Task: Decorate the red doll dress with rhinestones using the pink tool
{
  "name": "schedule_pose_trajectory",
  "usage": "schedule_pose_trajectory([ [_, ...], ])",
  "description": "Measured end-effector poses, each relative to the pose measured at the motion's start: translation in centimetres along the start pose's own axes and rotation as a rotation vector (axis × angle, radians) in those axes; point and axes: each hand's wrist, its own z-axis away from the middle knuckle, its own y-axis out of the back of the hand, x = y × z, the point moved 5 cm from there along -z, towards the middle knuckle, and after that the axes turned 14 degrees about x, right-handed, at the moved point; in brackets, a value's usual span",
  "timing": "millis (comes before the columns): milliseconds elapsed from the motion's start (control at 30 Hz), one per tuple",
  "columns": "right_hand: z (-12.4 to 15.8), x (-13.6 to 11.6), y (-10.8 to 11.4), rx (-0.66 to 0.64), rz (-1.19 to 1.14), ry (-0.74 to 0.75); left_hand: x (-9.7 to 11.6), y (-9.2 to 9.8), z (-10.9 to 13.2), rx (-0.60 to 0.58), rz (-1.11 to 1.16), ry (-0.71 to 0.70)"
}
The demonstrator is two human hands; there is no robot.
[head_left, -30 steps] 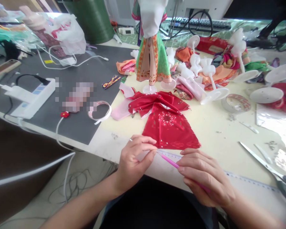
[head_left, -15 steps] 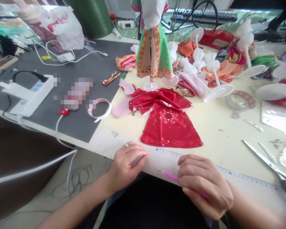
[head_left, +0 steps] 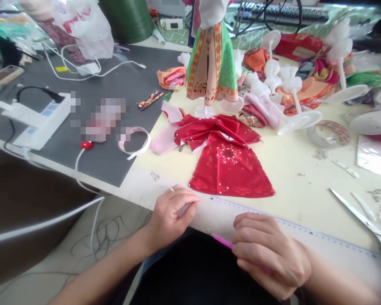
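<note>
A small red dress [head_left: 230, 169] with embroidery and tiny white beads lies flat in front of me. Below its hem, at the table edge, is my left hand [head_left: 174, 212], thumb and fingertips pinched together; anything between them is too small to see. My right hand [head_left: 269, 250] is closed round a pink pen-like tool [head_left: 222, 242], whose thin tip points left, toward my left hand but apart from it. A clear ruler [head_left: 292, 226] runs along the table's front, partly behind my right hand.
Scissors [head_left: 358, 216] lie open at the right. Tape rolls [head_left: 328, 134] sit on both sides. Doll stands [head_left: 294, 93] and cloth pieces crowd the back, behind a dressed figure [head_left: 211, 67]. A power strip [head_left: 46, 123] and cables occupy the left.
My right hand has shifted slightly left and down, bringing the pink tool's tip nearer my left hand. The left hand has hardly moved; the view has swung a little.
</note>
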Motion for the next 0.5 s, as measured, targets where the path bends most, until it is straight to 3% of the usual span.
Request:
schedule_pose_trajectory([
  [500, -0.08, 0.14, 0.81, 0.083, 0.083, -0.002, -0.19, 0.11, 0.15, -0.013, 0.012, 0.010],
])
